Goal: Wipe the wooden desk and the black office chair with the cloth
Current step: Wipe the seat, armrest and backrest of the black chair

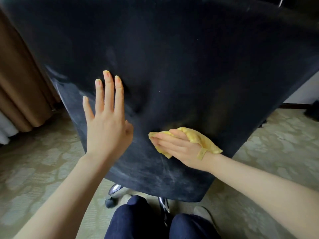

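Bare forearms with no sleeves, long unpainted nails on the left hand (107, 125), and dark navy trousers (138, 219) at the knees.

Pale patterned carpet (43, 169) underfoot. Brown curtain (19, 80) hanging at the left, with something white showing at its lower edge. Dark wooden baseboard (293, 106) along a white wall (305, 94) at the right. Dark blue trouser knees (138, 219) at the bottom edge.

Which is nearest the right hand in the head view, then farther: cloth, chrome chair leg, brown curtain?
1. Cloth, pressed under the right hand on the chair.
2. Chrome chair leg, below and to the left.
3. Brown curtain, far left edge.
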`<state>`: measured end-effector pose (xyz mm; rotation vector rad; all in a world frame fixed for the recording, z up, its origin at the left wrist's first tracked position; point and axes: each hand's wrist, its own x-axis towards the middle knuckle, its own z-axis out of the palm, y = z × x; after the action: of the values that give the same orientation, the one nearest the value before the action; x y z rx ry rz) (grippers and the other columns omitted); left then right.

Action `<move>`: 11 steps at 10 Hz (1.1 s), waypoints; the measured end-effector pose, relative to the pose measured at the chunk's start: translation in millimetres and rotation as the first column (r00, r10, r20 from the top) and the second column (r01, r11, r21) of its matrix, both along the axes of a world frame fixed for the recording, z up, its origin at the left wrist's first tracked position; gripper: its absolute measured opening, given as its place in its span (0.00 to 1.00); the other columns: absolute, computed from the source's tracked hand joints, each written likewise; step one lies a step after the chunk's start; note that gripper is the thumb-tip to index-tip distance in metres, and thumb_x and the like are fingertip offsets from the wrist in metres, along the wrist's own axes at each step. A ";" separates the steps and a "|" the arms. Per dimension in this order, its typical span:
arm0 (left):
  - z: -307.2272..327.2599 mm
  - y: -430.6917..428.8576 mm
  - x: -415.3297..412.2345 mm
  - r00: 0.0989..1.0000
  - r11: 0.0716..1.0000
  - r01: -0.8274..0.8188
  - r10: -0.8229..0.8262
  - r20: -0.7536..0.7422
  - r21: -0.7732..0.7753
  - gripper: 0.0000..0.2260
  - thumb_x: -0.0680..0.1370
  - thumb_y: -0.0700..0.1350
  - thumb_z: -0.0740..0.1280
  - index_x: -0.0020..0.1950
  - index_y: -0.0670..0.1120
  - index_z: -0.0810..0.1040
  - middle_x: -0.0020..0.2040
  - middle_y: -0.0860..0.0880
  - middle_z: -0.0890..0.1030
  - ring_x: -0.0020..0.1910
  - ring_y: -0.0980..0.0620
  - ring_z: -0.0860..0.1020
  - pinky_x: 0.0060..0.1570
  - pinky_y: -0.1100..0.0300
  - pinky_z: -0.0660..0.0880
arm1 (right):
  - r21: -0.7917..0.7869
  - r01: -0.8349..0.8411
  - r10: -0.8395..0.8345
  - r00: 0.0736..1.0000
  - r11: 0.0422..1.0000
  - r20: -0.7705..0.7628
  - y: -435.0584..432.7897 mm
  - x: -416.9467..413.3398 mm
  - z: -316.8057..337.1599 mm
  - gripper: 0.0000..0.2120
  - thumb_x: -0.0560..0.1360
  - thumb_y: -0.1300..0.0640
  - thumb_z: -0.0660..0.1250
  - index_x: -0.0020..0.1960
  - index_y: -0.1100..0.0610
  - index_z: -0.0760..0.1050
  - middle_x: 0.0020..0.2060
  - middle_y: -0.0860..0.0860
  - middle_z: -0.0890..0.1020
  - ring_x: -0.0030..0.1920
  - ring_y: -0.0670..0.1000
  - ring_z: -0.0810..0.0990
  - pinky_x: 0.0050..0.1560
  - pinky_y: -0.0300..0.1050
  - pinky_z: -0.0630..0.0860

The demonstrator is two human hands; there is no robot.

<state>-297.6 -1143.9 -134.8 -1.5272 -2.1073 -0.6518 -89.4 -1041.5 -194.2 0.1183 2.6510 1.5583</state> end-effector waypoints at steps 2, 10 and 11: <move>3.9 -6.4 1.2 0.990 0.993 0.115 -0.113 0.085 -0.017 0.45 0.70 0.41 0.69 0.78 0.45 0.43 0.78 0.48 0.39 0.77 0.43 0.44 0.70 0.36 0.52 | 0.144 -0.086 0.093 0.995 0.986 -0.039 17.4 40.1 15.1 0.22 0.79 0.64 0.49 0.72 0.59 0.66 0.73 0.48 0.63 0.74 0.50 0.60 0.73 0.50 0.52; -15.7 -43.5 -52.4 0.919 0.953 0.233 -0.281 0.277 0.195 0.37 0.72 0.38 0.59 0.78 0.52 0.48 0.77 0.58 0.42 0.76 0.56 0.40 0.72 0.48 0.39 | 0.457 -0.033 0.275 0.837 0.889 -0.474 -11.2 -123.1 84.5 0.25 0.78 0.47 0.61 0.72 0.55 0.64 0.69 0.44 0.69 0.69 0.45 0.67 0.73 0.52 0.41; -20.2 -40.6 -51.6 0.923 0.963 0.231 -0.262 0.282 0.138 0.39 0.72 0.35 0.62 0.78 0.51 0.48 0.77 0.57 0.42 0.76 0.55 0.39 0.71 0.47 0.38 | 0.051 -0.284 0.262 0.780 0.957 -0.568 -1.4 -118.1 60.7 0.20 0.72 0.61 0.69 0.64 0.62 0.75 0.65 0.54 0.75 0.66 0.48 0.70 0.72 0.40 0.47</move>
<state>-349.2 -1184.5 -155.0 -1.7437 -2.0660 -1.1272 -207.5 -1042.9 -133.5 0.2438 3.2875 1.7859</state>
